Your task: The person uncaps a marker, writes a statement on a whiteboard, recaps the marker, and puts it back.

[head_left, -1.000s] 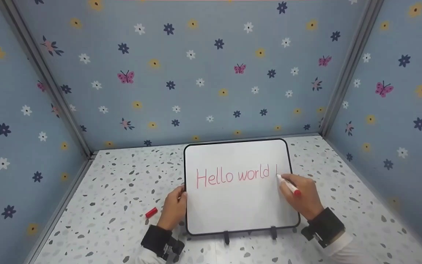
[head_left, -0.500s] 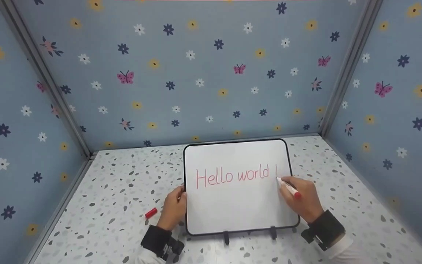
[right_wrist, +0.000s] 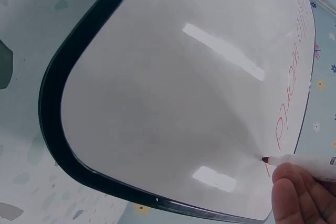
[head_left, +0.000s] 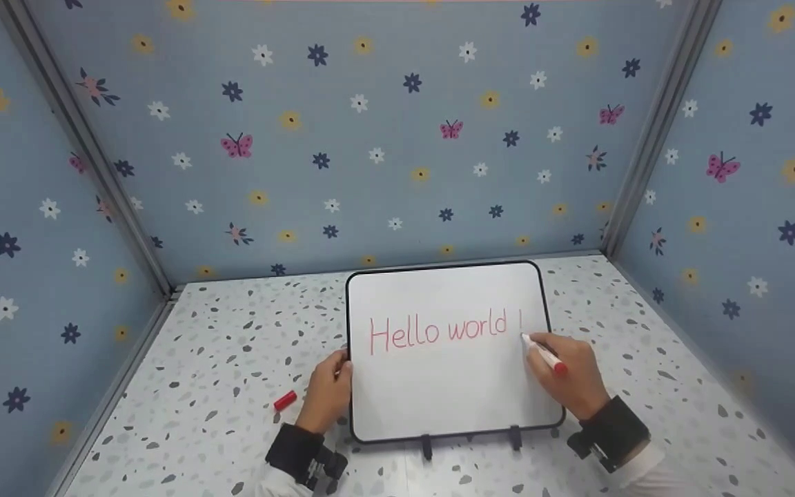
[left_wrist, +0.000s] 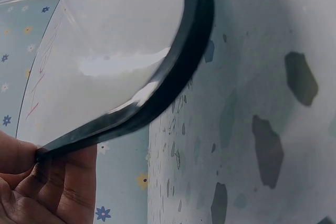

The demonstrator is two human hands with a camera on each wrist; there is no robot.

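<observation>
A whiteboard (head_left: 453, 393) with a black frame stands tilted back on the table, bearing red handwriting (head_left: 439, 330) that reads "Hello world" and a short upright stroke. My left hand (head_left: 328, 390) grips its left edge; in the left wrist view the thumb (left_wrist: 16, 153) lies on the front and the fingers are behind the frame. My right hand (head_left: 570, 369) pinches a white marker (head_left: 544, 353) with a red end. In the right wrist view the red marker tip (right_wrist: 265, 159) is right at the board, just below the stroke.
A red marker cap (head_left: 285, 401) lies on the speckled table (head_left: 218, 359) left of the left hand. Two black feet (head_left: 427, 446) show under the board's lower edge. Flower-patterned panels (head_left: 384, 138) enclose the table at the back and sides.
My right hand has moved slightly down with the marker, and the upright stroke after "world" shows longer below. The left hand and the board stay in place.
</observation>
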